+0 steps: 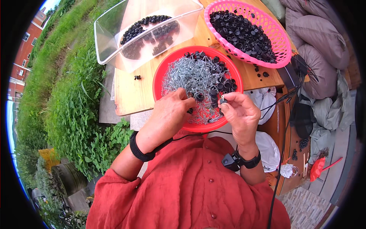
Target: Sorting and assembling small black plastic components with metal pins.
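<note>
A round red bowl (157, 82) stands at the table's front edge, heaped with silver screws (187, 74). Black plastic caps (225, 84) lie among them, mostly along the right side. My left hand (167, 114) reaches over the bowl's left front part with its fingertips pinched down at the screws; whatever is between them is hidden. Above the bowl's right rim, my right hand (244, 116) pinches a small dark plastic piece (222, 100) with a yellowish centre between thumb and forefinger.
Behind the bowl, a clear plastic bin (110, 45) holds black caps. A pink lattice basket (284, 49) full of black parts sits at the far right of the wooden table (127, 97). Black cables (291, 93) hang beside the right edge. Loose black bits (137, 77) lie left of the bowl.
</note>
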Motion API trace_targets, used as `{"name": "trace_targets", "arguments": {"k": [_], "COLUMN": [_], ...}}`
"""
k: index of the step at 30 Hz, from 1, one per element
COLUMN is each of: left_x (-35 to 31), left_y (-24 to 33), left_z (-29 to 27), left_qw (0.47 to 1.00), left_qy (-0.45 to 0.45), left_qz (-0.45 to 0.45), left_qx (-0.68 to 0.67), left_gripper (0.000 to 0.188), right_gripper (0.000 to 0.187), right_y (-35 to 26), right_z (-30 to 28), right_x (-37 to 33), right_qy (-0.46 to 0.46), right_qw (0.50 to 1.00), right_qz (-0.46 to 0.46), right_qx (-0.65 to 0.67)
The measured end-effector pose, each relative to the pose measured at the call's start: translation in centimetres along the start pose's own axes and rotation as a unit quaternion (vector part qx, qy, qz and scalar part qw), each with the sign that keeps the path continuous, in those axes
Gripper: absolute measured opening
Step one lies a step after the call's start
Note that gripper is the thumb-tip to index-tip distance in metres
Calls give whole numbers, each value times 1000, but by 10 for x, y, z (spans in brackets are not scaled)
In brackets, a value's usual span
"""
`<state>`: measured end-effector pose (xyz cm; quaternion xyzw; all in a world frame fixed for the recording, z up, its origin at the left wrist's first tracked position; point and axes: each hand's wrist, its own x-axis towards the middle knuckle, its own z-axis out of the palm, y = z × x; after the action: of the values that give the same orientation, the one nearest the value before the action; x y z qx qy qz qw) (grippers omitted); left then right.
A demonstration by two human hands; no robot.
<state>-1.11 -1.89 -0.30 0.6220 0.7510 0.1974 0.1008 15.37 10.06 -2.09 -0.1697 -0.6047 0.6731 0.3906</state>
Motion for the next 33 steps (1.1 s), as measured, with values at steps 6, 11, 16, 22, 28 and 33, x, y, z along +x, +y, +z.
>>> {"name": "trace_targets", "arguments": {"k": [6, 11, 16, 22, 28, 33], "left_x": [3, 0, 1, 1, 1, 10], "left_y": [0, 1, 0, -12, -12, -36], "left_z": [4, 7, 9, 1, -2, 8], "left_qw": [1000, 1000, 1000, 965, 664, 265], "left_qy": [-5, 2, -28, 49, 17, -80], "left_qz": [-9, 1, -3, -45, -157, -176], "left_qx": [-2, -17, 5, -253, -730, -945], "left_gripper": [14, 10, 9, 17, 20, 22], "right_gripper": [17, 18, 19, 18, 15, 16], "right_y": [2, 4, 5, 5, 3, 4], "right_z": [-5, -1, 2, 5, 20, 25], "right_x": [-5, -5, -6, -8, -7, -8], "right_qy": [-10, -19, -8, 10, 0, -5], "right_qw": [998, 997, 998, 998, 998, 996], "right_qz": [38, 50, 51, 58, 68, 47], "right_qx": [58, 51, 22, 38, -1, -76]}}
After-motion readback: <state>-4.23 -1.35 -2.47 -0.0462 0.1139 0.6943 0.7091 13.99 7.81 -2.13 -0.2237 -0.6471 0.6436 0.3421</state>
